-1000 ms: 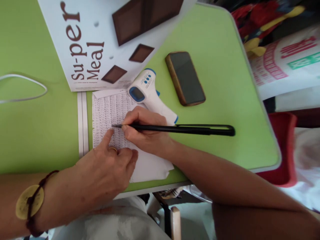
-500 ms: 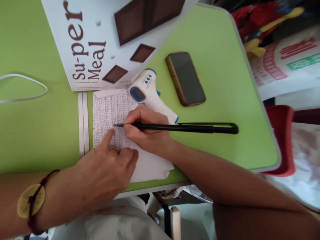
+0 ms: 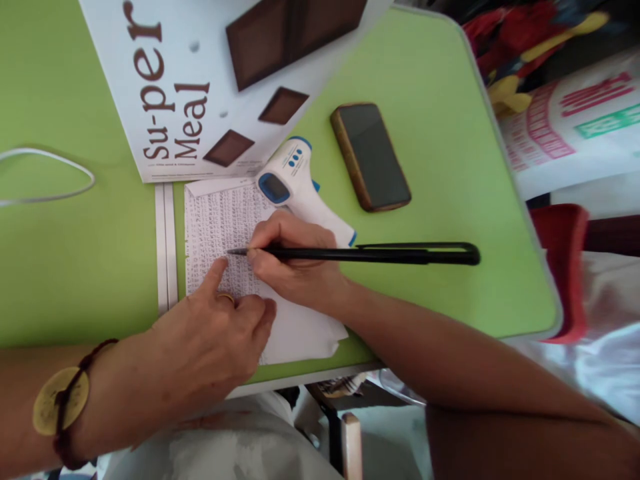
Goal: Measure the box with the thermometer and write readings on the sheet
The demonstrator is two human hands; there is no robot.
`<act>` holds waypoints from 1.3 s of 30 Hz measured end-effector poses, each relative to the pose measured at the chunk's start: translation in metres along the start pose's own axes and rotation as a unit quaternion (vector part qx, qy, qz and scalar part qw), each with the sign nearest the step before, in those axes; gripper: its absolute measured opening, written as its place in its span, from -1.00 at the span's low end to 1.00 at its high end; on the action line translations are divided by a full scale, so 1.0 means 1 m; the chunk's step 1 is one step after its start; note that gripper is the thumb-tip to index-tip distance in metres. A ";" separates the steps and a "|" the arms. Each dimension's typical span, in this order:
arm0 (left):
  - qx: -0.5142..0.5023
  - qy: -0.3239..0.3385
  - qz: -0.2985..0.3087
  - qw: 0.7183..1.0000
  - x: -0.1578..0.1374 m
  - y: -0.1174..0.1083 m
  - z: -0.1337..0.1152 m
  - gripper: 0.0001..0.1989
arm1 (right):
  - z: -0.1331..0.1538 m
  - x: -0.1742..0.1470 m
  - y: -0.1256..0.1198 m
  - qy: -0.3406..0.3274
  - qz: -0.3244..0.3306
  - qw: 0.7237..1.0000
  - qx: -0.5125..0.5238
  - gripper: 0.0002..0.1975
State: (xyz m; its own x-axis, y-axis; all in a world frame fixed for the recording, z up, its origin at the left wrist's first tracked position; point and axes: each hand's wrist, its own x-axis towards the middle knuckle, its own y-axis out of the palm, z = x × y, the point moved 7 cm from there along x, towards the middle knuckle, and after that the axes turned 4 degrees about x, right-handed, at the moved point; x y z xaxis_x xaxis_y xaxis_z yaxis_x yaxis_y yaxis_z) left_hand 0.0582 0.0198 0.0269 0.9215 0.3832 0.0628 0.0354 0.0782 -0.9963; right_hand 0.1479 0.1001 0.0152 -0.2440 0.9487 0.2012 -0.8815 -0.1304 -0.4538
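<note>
A black pen (image 3: 390,255) is pinched between the thumb and fingers of my right hand (image 3: 295,263). The pen's tip points left and meets the sheet of paper (image 3: 295,333), which carries dense rows of small handwriting. My left hand (image 3: 215,333) rests on the same paper, index finger stretched out near the pen tip and the other fingers curled, holding nothing. A ring is on one of its fingers and a corded bracelet with a gold disc (image 3: 61,401) circles the wrist. Just beyond my right hand, a white and blue infrared thermometer (image 3: 305,193) lies partly over the paper.
On the green table (image 3: 450,133) a phone (image 3: 373,157) lies right of the thermometer. A white box (image 3: 175,60) printed "Su-per Meal" stands behind the paper. A white cable (image 3: 60,153) loops at left. Beyond the right edge are a red container (image 3: 567,273) and a printed bag (image 3: 575,127).
The pen's back end has shifted very slightly up and to the right, while its tip stays at nearly the same place. My left hand has barely moved.
</note>
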 end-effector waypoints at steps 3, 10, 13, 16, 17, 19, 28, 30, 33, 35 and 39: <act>0.002 0.002 0.006 1.000 0.001 0.002 0.000 -0.61 | 0.000 0.000 -0.001 0.004 -0.005 1.000 0.004 -0.88; -0.003 0.001 0.000 1.000 0.000 0.001 0.000 -0.57 | 0.001 0.000 -0.002 -0.001 -0.006 1.000 0.023 -0.88; -0.004 0.006 0.008 1.000 0.000 0.000 0.000 -0.61 | -0.001 0.000 -0.005 -0.001 -0.037 0.998 0.041 -0.88; -0.007 0.009 0.013 1.000 0.000 -0.002 0.001 -0.64 | 0.000 0.000 -0.006 -0.011 -0.041 0.998 0.041 -0.86; -0.009 0.010 0.017 1.000 0.000 -0.002 0.001 -0.63 | 0.001 0.000 -0.005 -0.016 -0.040 0.998 0.037 -0.86; -0.012 0.014 0.023 1.000 0.000 -0.002 0.001 -0.62 | 0.002 0.001 -0.005 -0.024 -0.036 0.999 0.027 -0.85; -0.013 0.000 0.000 1.000 0.001 0.001 0.001 -0.59 | 0.003 0.000 -0.005 -0.024 -0.033 0.999 0.018 -0.87; -0.018 -0.001 0.006 1.000 0.002 0.002 0.001 -0.56 | 0.002 -0.001 -0.004 -0.019 -0.024 1.000 0.005 -0.87; -0.029 0.003 0.014 0.999 0.001 0.003 0.000 -0.60 | 0.003 -0.002 -0.004 -0.028 -0.016 0.999 -0.020 -0.85; -0.032 0.001 0.005 0.999 0.000 0.003 0.000 -0.61 | 0.009 -0.003 -0.008 -0.063 -0.026 0.997 -0.044 -0.85; -0.029 -0.008 -0.010 0.999 -0.002 0.006 0.000 -0.57 | 0.033 -0.004 -0.013 -0.236 -0.012 0.959 -0.158 -0.87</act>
State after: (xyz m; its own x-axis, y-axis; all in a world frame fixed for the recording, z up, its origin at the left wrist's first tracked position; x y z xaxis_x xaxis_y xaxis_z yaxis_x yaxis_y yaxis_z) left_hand 0.0570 0.0192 0.0212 0.9137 0.3976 0.0842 0.0774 0.0332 -0.9964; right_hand 0.1476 0.0884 0.0488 -0.4463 0.7044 0.5519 -0.7408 0.0551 -0.6695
